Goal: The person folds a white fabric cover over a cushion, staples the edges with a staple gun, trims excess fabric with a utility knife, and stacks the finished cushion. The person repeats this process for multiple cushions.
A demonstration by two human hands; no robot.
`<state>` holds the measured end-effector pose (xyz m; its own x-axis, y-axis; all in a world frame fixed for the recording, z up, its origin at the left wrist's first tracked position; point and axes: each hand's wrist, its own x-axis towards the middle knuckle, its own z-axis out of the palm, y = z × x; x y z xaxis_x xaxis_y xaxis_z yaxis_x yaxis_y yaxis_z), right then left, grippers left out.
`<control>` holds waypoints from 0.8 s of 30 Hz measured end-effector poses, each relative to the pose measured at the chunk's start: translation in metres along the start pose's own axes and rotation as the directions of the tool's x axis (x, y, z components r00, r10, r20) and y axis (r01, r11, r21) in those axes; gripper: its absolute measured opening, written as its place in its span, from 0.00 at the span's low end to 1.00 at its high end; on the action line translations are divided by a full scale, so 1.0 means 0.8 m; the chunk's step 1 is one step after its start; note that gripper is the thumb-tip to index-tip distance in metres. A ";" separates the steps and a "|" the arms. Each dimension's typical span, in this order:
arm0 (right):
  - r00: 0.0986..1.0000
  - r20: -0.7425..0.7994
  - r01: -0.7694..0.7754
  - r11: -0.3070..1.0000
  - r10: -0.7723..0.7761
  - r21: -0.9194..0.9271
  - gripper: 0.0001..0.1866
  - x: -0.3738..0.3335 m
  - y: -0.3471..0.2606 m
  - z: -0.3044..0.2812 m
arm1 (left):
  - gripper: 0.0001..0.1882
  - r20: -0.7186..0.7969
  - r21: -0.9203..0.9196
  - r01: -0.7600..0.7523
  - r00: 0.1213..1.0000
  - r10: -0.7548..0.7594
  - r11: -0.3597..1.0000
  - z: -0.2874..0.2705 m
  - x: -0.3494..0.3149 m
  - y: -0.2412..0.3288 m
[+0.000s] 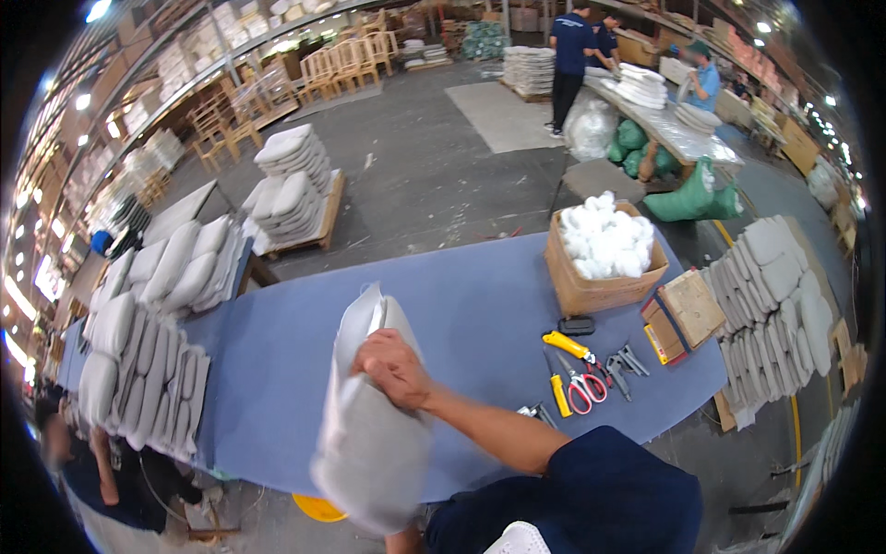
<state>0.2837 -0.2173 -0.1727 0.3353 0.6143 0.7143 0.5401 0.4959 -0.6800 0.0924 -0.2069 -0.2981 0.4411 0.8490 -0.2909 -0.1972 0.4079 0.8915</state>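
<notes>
A light grey seat cushion [374,452] is held up on edge above the blue-covered table [277,369]; its lower part is smeared by motion. My right hand [392,369] is closed on the cushion's upper opening, where a pale flap of cover [358,319] stands up. A bit of my left forearm [403,541] shows at the lower edge, but the hand itself is hidden behind the cushion. Right of my right arm lie red-handled scissors [587,391], a yellow cutter [568,345], a yellow-handled tool [560,395] and grey pliers-like tools [620,372].
A carton [591,294] of white stuffing and a smaller box [688,316] stand on the table's right. Cushion stacks flank it at left [138,369] and right [771,314]. Another person [101,471] sits at lower left; several people work at a far table [678,125].
</notes>
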 end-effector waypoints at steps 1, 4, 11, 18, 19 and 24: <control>1.000 0.022 0.020 0.999 -0.020 -0.028 0.14 -0.020 0.007 0.002 | 0.32 0.051 0.018 0.050 0.997 -0.051 0.999 0.006 -0.010 -0.019; 0.998 -0.002 -0.068 0.982 0.068 -0.178 0.09 -0.132 0.057 0.004 | 0.34 0.173 0.101 0.147 0.971 -0.163 0.984 0.027 -0.024 -0.068; 0.806 -0.363 -0.546 0.824 0.468 -0.150 0.18 -0.274 0.029 -0.003 | 0.37 0.422 0.136 -0.050 0.906 -0.012 0.989 0.019 -0.021 -0.114; 0.817 -0.324 -0.563 0.781 0.477 -0.270 0.13 -0.294 0.056 -0.084 | 0.38 0.466 0.371 -0.150 0.884 -0.044 0.916 0.081 -0.037 -0.060; 0.815 -0.327 -0.572 0.754 0.478 -0.323 0.14 -0.302 0.069 -0.105 | 0.38 0.461 0.359 -0.126 0.886 -0.058 0.925 0.078 -0.032 -0.058; 0.607 -0.528 -0.779 0.314 0.594 -0.543 0.19 -0.343 0.146 -0.288 | 0.38 0.414 0.411 -0.211 0.910 0.025 0.887 0.078 0.006 -0.013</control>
<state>0.4327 -0.4691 -0.4101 0.9317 0.3438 0.1173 0.3277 -0.6561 -0.6799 0.1510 -0.2284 -0.2873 0.7588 0.6437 -0.0989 0.0915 0.0450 0.9948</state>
